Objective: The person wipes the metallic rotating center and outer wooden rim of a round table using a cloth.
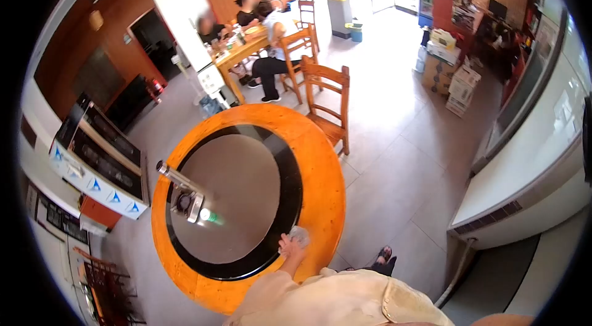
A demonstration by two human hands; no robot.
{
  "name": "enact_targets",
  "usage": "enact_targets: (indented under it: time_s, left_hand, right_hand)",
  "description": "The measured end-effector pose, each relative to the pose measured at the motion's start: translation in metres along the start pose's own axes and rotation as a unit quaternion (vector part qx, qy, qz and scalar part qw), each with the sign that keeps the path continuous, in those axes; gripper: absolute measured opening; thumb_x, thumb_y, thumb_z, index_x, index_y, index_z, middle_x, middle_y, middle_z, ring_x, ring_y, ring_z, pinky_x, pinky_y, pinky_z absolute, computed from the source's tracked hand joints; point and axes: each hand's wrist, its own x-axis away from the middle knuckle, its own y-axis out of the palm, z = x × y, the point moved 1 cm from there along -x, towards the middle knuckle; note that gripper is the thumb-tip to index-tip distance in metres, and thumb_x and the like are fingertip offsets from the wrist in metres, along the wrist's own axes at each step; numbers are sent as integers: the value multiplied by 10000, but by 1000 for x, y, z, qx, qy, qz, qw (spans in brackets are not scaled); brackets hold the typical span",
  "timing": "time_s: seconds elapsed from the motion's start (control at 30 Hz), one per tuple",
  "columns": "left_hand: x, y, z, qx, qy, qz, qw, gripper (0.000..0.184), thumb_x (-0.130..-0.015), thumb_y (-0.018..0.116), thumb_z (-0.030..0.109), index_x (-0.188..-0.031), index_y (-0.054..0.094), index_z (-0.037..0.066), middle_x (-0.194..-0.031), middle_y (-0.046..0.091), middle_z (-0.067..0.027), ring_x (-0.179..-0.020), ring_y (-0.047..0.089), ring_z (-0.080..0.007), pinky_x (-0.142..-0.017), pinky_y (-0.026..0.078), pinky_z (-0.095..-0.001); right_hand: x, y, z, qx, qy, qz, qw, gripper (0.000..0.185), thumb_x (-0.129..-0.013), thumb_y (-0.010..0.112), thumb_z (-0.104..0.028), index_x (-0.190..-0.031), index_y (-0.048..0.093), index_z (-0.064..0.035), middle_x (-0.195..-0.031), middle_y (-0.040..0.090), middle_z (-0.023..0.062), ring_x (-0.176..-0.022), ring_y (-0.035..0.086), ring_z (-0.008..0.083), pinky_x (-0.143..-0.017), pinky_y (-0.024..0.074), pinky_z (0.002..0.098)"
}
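My left hand (291, 246) reaches over the near right rim of a round wooden table (324, 178). Its fingers are closed around a small, whitish, see-through thing (300, 236), possibly a glass or a crumpled wipe; the kind is not clear. Hand and thing are at the edge of the dark turntable (290, 190). Farther left on the turntable sits a silvery metal device (188, 203) with a tube sticking up, beside a blurred small green item (210, 216). My right hand is out of view; only a bit of skin, perhaps that arm, shows at the bottom right edge.
A wooden chair (327, 104) stands just beyond the table. Several people sit at a rectangular table (243, 52) farther back. Cardboard boxes (439, 73) are stacked at the right, near a counter. A white-fronted cabinet (524, 196) runs along the right side.
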Motion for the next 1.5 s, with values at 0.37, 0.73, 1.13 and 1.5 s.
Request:
enact_targets:
  time_s: [0.37, 0.73, 1.13, 1.5]
  left_hand:
    - [-13, 104, -21, -42, -164, 124, 978, 532, -843, 662, 209, -1293, 392, 123, -1252, 502, -191, -1107, 562, -353, -814, 526, -454]
    - [-31, 72, 32, 186, -330, 26, 925, 393, -834, 633, 216, -1170, 459, 112, -1073, 598, -154, -976, 616, -309, -768, 529, -440]
    - [-149, 29, 96, 137, -267, -50, 953, 184, -837, 580, 230, -965, 554, 101, -889, 663, -121, -813, 640, -267, -699, 510, -410]
    - [-200, 30, 114, 258, -307, -61, 914, 95, -835, 574, 147, -872, 491, 120, -781, 581, -85, -688, 576, -227, -609, 468, -373]
  right_hand:
    - [-112, -100, 5, -8, -25, 26, 999, 299, -821, 595, -173, -1049, 703, -13, -825, 710, 165, -716, 687, 219, -685, 544, 341]
    - [-200, -165, -8, 86, 2, -33, 996, 326, -784, 573, -207, -1022, 724, -43, -909, 711, 190, -862, 695, 309, -797, 544, 378]
    - [-286, -165, -164, 78, -7, -69, 995, 355, -783, 580, -251, -1047, 715, -56, -986, 702, 190, -944, 678, 317, -865, 527, 378]
    - [-343, -144, -265, 104, -43, -67, 991, 343, -811, 562, -261, -1058, 708, -74, -1050, 686, 183, -1020, 643, 343, -912, 507, 410]
